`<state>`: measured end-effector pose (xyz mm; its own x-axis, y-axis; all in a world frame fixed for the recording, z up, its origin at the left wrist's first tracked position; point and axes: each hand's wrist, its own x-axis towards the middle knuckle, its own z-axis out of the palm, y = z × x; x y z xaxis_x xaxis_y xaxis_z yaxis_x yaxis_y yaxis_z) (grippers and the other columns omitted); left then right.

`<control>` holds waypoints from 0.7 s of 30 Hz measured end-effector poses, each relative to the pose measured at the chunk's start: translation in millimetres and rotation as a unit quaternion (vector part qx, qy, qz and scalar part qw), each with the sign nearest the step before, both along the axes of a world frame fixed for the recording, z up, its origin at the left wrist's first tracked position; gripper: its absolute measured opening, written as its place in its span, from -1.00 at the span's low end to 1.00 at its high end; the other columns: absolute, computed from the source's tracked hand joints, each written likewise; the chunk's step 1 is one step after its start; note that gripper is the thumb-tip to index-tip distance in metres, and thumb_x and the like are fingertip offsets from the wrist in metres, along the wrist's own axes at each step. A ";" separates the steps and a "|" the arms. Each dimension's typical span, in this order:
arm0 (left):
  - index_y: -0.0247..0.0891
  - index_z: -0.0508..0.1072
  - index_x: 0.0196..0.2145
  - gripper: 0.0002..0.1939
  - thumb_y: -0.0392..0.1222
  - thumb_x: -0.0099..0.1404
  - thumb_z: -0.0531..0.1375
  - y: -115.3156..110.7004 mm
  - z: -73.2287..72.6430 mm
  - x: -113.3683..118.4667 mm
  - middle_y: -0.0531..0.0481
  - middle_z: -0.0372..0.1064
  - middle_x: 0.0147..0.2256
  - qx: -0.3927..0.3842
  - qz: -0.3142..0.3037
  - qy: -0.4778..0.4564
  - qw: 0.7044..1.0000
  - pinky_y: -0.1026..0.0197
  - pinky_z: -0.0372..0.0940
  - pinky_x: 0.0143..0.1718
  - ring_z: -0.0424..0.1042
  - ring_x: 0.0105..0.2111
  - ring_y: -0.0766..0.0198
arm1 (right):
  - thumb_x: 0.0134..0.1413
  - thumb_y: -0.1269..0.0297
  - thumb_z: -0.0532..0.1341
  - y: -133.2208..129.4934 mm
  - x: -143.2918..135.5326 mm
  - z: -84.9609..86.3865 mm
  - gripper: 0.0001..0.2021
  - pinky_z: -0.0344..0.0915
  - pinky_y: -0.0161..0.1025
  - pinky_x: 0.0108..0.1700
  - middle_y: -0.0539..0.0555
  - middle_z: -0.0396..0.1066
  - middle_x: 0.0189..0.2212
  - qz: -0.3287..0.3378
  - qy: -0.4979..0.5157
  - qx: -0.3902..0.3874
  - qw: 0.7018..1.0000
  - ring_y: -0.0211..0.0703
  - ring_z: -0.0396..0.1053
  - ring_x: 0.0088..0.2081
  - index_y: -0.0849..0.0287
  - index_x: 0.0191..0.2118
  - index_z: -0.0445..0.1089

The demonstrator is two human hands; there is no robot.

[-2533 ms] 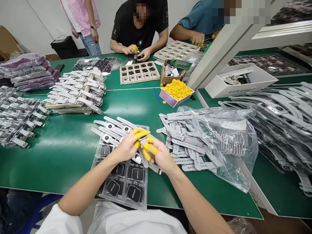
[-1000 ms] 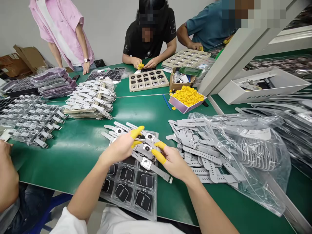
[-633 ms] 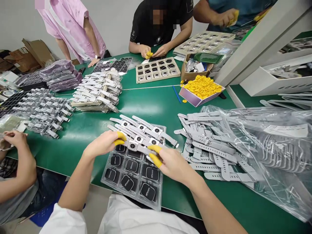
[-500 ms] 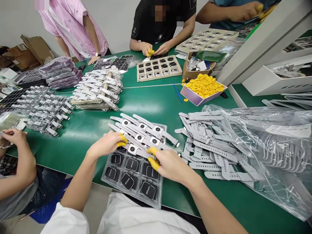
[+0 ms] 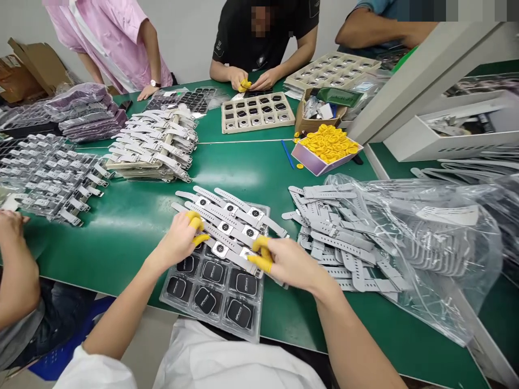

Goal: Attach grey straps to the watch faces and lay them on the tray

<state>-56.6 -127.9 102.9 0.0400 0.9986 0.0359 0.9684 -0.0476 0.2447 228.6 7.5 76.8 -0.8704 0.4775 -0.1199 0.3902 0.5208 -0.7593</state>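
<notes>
Yellow finger cots cover fingertips on both hands. My left hand is closed on the upper-left strap of a smartwatch, whose sensor side faces up. My right hand has its thumb and forefinger at the right edge of another smartwatch, where a strap seems pinched between them. Further silver watches with light grey straps, such as one smartwatch, lie across the upper part of a clear plastic tray. The tray's front pockets hold black rounded-square pieces.
Loose grey straps and a clear bag of straps lie right. A box of yellow finger cots stands beyond. Strapped watches fill a stack and a tray at left. Co-workers sit or stand around the green table.
My right hand has shifted slightly upward, uncovering a smartwatch by its fingertips. The smartwatch by my left hand has moved a little right relative to the tray. The view has turned slightly.
</notes>
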 end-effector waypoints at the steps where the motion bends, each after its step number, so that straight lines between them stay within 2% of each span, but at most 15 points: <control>1: -0.24 0.35 -0.22 -0.89 -0.19 0.49 0.17 -5.2 1.8 -0.7 -0.15 0.39 -0.11 0.008 0.016 0.015 1.000 -0.01 0.23 -0.02 0.32 -0.08 0.01 | 0.30 0.07 0.19 7.9 3.5 -3.5 -0.80 0.10 -0.21 -0.45 -0.08 0.28 -0.60 -0.062 0.018 0.000 0.998 -0.15 0.24 -0.55 0.07 -0.24 0.41; 3: -0.25 0.38 -0.24 -0.84 -0.16 0.52 0.13 -18.5 7.2 -2.0 -0.14 0.41 -0.14 -0.013 0.033 0.053 0.998 0.01 0.24 -0.10 0.34 -0.12 0.01 | 0.31 0.03 0.16 27.7 11.6 -12.8 -0.75 0.21 -0.17 -0.40 -0.01 0.38 -0.51 -0.223 0.056 0.036 0.972 -0.10 0.31 -0.50 0.08 -0.17 0.43; 5: -0.26 0.44 -0.18 -0.84 -0.17 0.53 0.10 -32.3 12.4 -1.6 -0.15 0.44 -0.12 -0.060 0.022 0.099 0.993 0.02 0.24 -0.16 0.35 -0.15 0.01 | 0.28 0.06 0.15 50.5 19.7 -23.9 -0.70 0.34 -0.08 -0.25 0.12 0.48 -0.33 -0.371 0.082 0.114 0.918 0.02 0.42 -0.34 0.12 -0.03 0.42; 7: -0.27 0.48 -0.02 -0.79 -0.24 0.51 0.08 -42.2 15.6 1.7 -0.18 0.46 -0.02 -0.092 0.004 0.151 0.984 0.01 0.24 -0.18 0.37 -0.13 -0.01 | 0.25 0.14 0.13 72.5 25.3 -34.5 -0.63 0.36 0.08 -0.02 0.28 0.49 -0.11 -0.441 0.070 0.198 0.873 0.19 0.42 -0.07 0.20 0.09 0.38; 9: -0.29 0.49 0.07 -0.70 -0.30 0.48 0.07 -45.7 16.6 7.2 -0.22 0.46 0.03 -0.104 -0.004 0.203 0.974 0.00 0.24 -0.20 0.38 -0.11 -0.05 | 0.22 0.22 0.11 89.4 26.6 -43.1 -0.54 0.27 0.18 0.17 0.41 0.40 0.10 -0.445 0.030 0.246 0.860 0.30 0.28 0.17 0.29 0.19 0.31; 12: -0.33 0.55 0.00 -0.69 -0.35 0.39 0.10 -41.9 16.3 14.3 -0.26 0.47 -0.01 -0.111 -0.012 0.258 0.960 -0.03 0.24 -0.22 0.39 -0.13 -0.09 | 0.22 0.28 0.08 101.4 21.9 -51.1 -0.47 0.12 0.21 0.31 0.44 0.27 0.27 -0.413 -0.040 0.263 0.871 0.30 0.08 0.35 0.33 0.28 0.23; 14: -0.35 0.56 -0.03 -0.70 -0.37 0.31 0.15 -38.4 15.6 15.6 -0.27 0.48 -0.03 -0.111 -0.019 0.275 0.955 -0.03 0.25 -0.21 0.39 -0.12 -0.09 | 0.25 0.27 0.06 102.5 17.9 -53.0 -0.49 0.09 0.23 0.32 0.40 0.28 0.27 -0.398 -0.084 0.261 0.876 0.28 0.08 0.35 0.29 0.27 0.26; 16: -0.36 0.56 -0.04 -0.70 -0.36 0.28 0.19 -36.4 14.6 14.1 -0.27 0.48 -0.08 -0.111 -0.026 0.285 0.952 -0.02 0.26 -0.21 0.39 -0.12 -0.09 | 0.29 0.24 0.04 101.8 15.7 -53.0 -0.55 0.11 0.24 0.29 0.38 0.35 0.21 -0.398 -0.118 0.256 0.873 0.28 0.17 0.28 0.24 0.21 0.34; 18: -0.37 0.55 -0.03 -0.72 -0.32 0.33 0.19 -35.9 13.5 11.4 -0.26 0.48 -0.11 -0.107 -0.033 0.294 0.949 -0.01 0.25 -0.21 0.39 -0.14 -0.07 | 0.33 0.19 0.02 101.5 15.5 -52.4 -0.58 0.14 0.23 0.26 0.37 0.36 0.17 -0.400 -0.139 0.257 0.869 0.27 0.22 0.23 0.21 0.18 0.39; 21: -0.35 0.55 -0.01 -0.73 -0.25 0.48 0.10 -34.6 12.4 8.2 -0.26 0.48 -0.10 -0.089 -0.043 0.295 0.950 -0.01 0.24 -0.21 0.39 -0.16 -0.05 | 0.32 0.20 0.05 102.5 16.9 -53.0 -0.56 0.11 0.23 0.28 0.35 0.33 0.22 -0.388 -0.151 0.260 0.871 0.27 0.16 0.28 0.18 0.21 0.39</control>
<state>-48.4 -162.5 115.3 0.0817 0.9788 -0.1876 0.9338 -0.1410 -0.3288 245.6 110.0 23.8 -0.2276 0.9663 0.1206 0.9194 0.2540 -0.3002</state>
